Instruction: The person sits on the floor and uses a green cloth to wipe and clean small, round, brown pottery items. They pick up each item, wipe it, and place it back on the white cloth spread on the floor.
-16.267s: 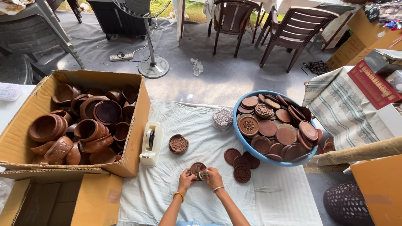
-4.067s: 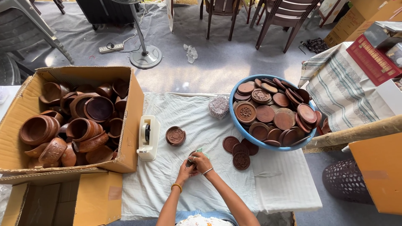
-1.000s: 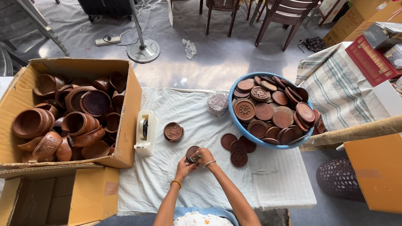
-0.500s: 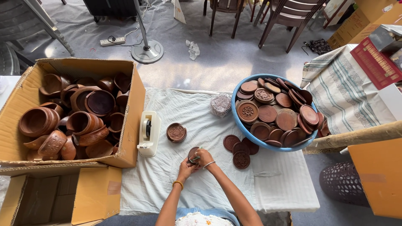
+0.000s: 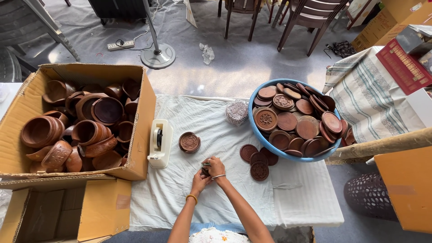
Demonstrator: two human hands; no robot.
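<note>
Both of my hands meet over the white cloth on the table (image 5: 180, 198). My left hand (image 5: 199, 181) and my right hand (image 5: 216, 168) are closed around a small brown clay lid (image 5: 205, 171), mostly hidden by my fingers. A round clay box with a carved lid (image 5: 189, 142) stands just beyond my hands to the left. A few loose clay lids (image 5: 258, 160) lie to the right. A cream tape dispenser (image 5: 159, 143) sits beside the cardboard box.
A big open cardboard box (image 5: 139, 135) at the left holds several clay pots. A blue basin (image 5: 270, 146) at the right is heaped with clay lids. A plastic bag of small pieces (image 5: 237, 112) lies between them. Chairs and a fan stand beyond.
My hands have stayed together on the small lid, turning it slightly; the view has shifted a little. Nothing else on the table has moved.
</note>
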